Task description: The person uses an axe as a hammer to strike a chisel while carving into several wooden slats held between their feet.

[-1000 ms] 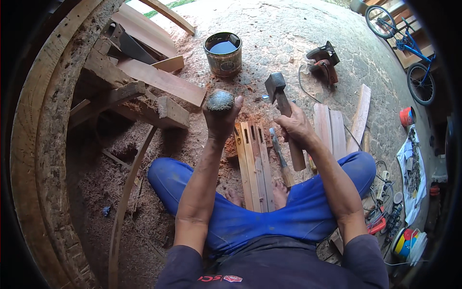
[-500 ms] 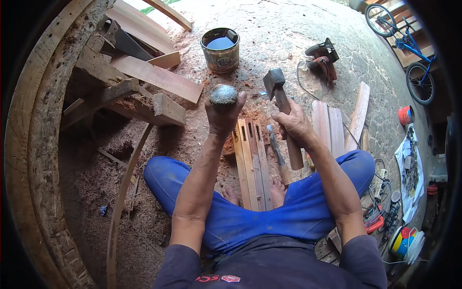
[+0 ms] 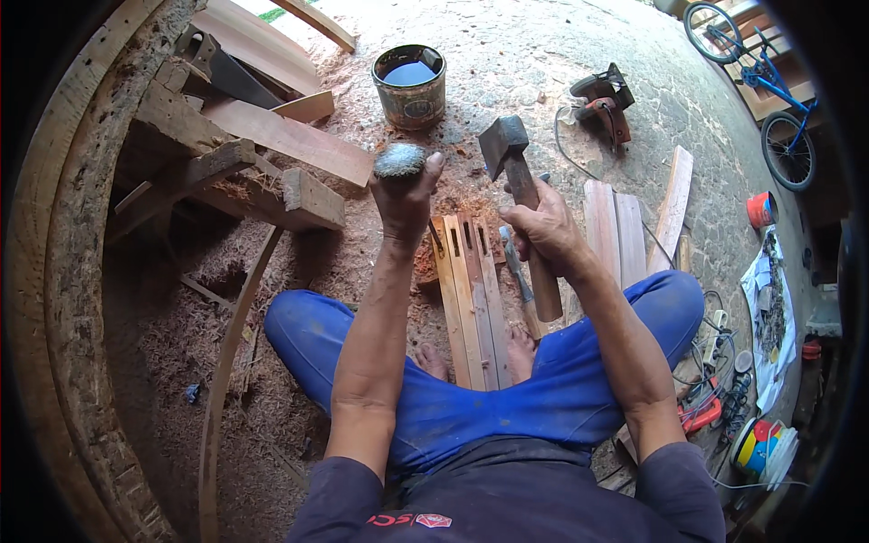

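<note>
My left hand [image 3: 405, 204] is closed around an upright chisel [image 3: 399, 160]; its round, battered pale handle end faces up, and a thin dark bit of blade shows below the fist. The chisel's tip is at the left side of several narrow wooden strips [image 3: 475, 308] with slots cut near their far ends. In my right hand [image 3: 548, 226] is a hammer [image 3: 505, 145], gripped by its wooden handle with the dark metal head raised, apart from the chisel. Beside the strips, another chisel [image 3: 519, 276] with a wooden handle lies below my right hand.
A bucket [image 3: 409, 100] with dark liquid stands ahead. Beyond my right hand sits a red power tool [image 3: 605, 113] with a cord. A handsaw [image 3: 226, 72] and boards lie at left, near a timber frame [image 3: 312, 199]. Shavings cover the left floor; loose cables [image 3: 715, 348] lie at right.
My left hand and the chisel have shifted slightly left and nearer the strips' far ends. The hammer has moved a little left, its head turned slightly. Both tools stay gripped.
</note>
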Demonstrator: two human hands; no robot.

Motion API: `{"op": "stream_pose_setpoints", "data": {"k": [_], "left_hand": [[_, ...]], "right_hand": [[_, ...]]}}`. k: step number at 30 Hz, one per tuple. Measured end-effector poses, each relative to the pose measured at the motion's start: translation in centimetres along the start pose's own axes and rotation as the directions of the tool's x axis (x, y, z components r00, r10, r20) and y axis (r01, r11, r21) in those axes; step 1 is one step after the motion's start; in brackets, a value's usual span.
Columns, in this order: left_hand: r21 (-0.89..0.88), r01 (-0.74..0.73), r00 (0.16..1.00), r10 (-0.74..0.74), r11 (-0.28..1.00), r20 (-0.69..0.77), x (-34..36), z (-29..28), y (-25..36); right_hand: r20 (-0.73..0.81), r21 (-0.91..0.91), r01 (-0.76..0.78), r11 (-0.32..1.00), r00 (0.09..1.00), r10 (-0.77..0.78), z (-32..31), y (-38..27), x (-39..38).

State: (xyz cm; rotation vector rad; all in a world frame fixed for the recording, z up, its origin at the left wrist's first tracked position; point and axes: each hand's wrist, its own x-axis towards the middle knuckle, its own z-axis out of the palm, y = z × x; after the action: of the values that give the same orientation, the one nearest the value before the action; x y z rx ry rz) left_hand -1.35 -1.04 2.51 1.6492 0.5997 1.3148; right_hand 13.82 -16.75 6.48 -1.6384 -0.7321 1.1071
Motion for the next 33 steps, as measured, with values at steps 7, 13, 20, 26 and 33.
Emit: {"op": "stream_pose_setpoints", "data": {"k": [7, 13, 20, 26, 33], "left_hand": [[0.437, -0.320, 0.937, 0.350, 0.841, 0.012, -0.3, 1.9, -1.0], [0.109, -0.033, 0.999, 0.032, 0.993, 0.007, -0.8, 0.2, -2.2], [0.571, -0.371, 0.920, 0.372, 0.733, 0.121, -1.5, 1.2, -1.7], [0.303, -0.084, 0.996, 0.079, 0.949, 0.028, -1.2, 0.4, -1.5], [0.202, -0.029, 0.996, 0.011, 0.979, 0.089, -1.0, 0.6, 0.1]], "right_hand": [[-0.002, 0.140, 0.075, 0.987, 0.997, -0.076, 0.3, -0.4, -0.6], [-0.035, 0.144, 0.099, 0.985, 0.995, -0.095, 0.3, -0.8, -1.0], [-0.017, -0.008, 0.219, 0.976, 0.975, -0.219, 0.6, -2.8, -1.8], [0.019, -0.337, 0.361, 0.869, 0.926, -0.377, 0.7, -4.5, -3.4], [0.139, -0.531, 0.478, 0.700, 0.864, -0.484, 1.4, -6.6, -4.9]]}}
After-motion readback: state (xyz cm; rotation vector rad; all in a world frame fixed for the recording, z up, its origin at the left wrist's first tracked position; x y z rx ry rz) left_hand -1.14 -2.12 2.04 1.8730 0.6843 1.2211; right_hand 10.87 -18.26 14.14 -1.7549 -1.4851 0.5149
